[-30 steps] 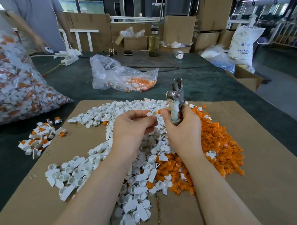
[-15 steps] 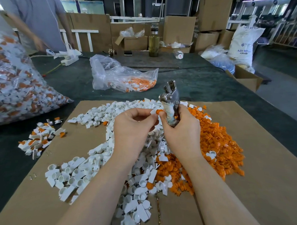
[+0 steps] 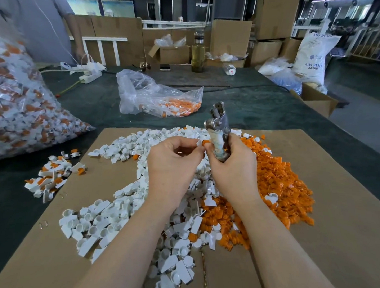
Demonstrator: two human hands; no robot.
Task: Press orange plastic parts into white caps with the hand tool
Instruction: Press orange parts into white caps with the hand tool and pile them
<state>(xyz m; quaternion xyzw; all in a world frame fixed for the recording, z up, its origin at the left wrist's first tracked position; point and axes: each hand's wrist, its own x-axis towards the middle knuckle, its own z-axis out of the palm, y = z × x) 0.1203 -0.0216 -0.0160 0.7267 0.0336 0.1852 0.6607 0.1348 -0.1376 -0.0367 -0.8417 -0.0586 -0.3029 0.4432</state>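
Observation:
My right hand (image 3: 233,169) grips the metal hand tool (image 3: 218,130) by its taped handle, with the jaws pointing up and away. My left hand (image 3: 173,165) pinches a white cap with an orange part (image 3: 203,142) at its fingertips, right against the tool's handle. Both hands hover above a heap of white caps (image 3: 125,215) on the left and a heap of orange plastic parts (image 3: 278,182) on the right, spread over a cardboard sheet (image 3: 345,216).
A small pile of assembled caps (image 3: 52,177) lies left of the cardboard. A big bag of assembled caps (image 3: 16,108) fills the left edge. A clear bag with orange parts (image 3: 158,99) lies behind. Another person (image 3: 37,21) stands at the far left. Boxes and a bottle (image 3: 198,52) stand at the back.
The tool has tilted a little to the left. An orange part now shows at my left fingertips next to the tool, where only white showed a second ago.

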